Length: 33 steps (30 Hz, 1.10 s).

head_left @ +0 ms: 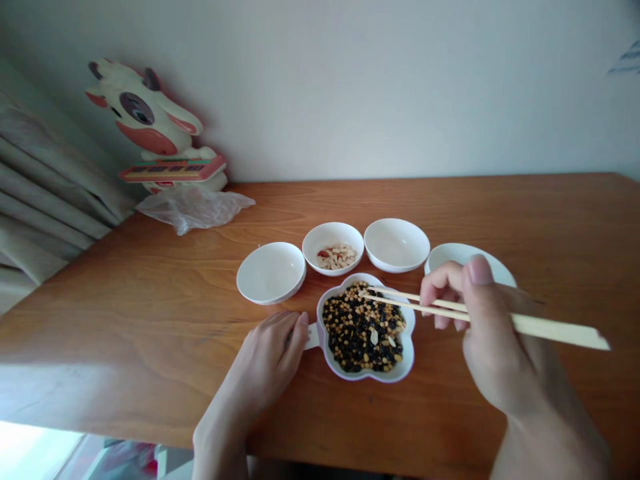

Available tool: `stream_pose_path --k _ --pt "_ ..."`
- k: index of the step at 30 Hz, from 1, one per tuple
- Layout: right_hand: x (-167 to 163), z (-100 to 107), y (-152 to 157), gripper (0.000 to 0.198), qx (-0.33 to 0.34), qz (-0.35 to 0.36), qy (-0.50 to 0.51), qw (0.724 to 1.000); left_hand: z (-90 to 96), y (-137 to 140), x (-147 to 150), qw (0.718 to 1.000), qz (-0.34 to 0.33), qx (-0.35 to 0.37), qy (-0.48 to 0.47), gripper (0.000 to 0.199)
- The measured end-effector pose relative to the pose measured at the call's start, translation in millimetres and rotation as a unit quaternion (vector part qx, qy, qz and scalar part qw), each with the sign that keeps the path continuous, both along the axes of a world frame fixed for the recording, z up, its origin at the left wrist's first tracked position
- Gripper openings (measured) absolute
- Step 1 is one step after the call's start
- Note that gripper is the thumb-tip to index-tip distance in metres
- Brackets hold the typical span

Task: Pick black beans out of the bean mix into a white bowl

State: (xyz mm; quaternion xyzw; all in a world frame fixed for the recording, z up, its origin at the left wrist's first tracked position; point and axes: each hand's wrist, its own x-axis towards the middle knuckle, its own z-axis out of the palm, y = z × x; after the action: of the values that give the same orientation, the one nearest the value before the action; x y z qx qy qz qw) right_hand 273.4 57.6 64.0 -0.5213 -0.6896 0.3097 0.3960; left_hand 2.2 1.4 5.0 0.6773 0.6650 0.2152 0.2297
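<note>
In my right hand (500, 347) is a pair of wooden chopsticks (555, 329), their tips pointing left into the mixed beans (350, 333). The mix is black and yellow, with a few pale flat seeds or nut pieces in it. It fills a flower-shaped dish (409, 350) with a pale purple rim. Whether the tips pinch anything is too small to make out. My left hand (273, 357) rests on the table with its fingers curled at the dish's short handle (313, 337), which bears a white label; the fingertips are partly hidden.
Behind the dish stand white bowls: a left one (270, 273), one (311, 245) with pale and reddish pieces, another (397, 243), and a right one (465, 253) partly behind my right hand. A cow toy keyboard (175, 170) and a clear plastic bag (197, 208) lie back left, near a curtain (40, 193).
</note>
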Motion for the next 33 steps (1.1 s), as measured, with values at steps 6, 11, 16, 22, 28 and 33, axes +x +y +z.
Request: stream_pose_path --k 6,11,16,22,28,33 --pt "3 3 -6 0.043 0.041 0.056 -0.023 0.997 1.2 0 1 1.0 0.008 0.003 -0.002 0.04" --pt "-3 6 -4 0.037 0.058 0.082 -0.043 0.994 2.2 -1 1 1.0 0.006 -0.002 -0.009 0.04" --pt "-8 7 -4 0.036 0.059 0.08 -0.048 0.994 2.6 -1 1 1.0 0.004 -0.011 -0.009 0.04" --pt "-12 3 0 0.043 0.081 0.045 -0.033 0.995 2.1 0 1 1.0 0.003 -0.015 -0.011 0.041" --pt "-13 -5 2 0.054 0.113 -0.006 0.012 0.994 2.0 -1 1 1.0 0.005 -0.019 -0.009 0.04" --pt "-19 -3 3 0.066 0.132 -0.088 0.076 0.984 2.5 -1 1 1.0 0.003 -0.02 -0.013 0.039"
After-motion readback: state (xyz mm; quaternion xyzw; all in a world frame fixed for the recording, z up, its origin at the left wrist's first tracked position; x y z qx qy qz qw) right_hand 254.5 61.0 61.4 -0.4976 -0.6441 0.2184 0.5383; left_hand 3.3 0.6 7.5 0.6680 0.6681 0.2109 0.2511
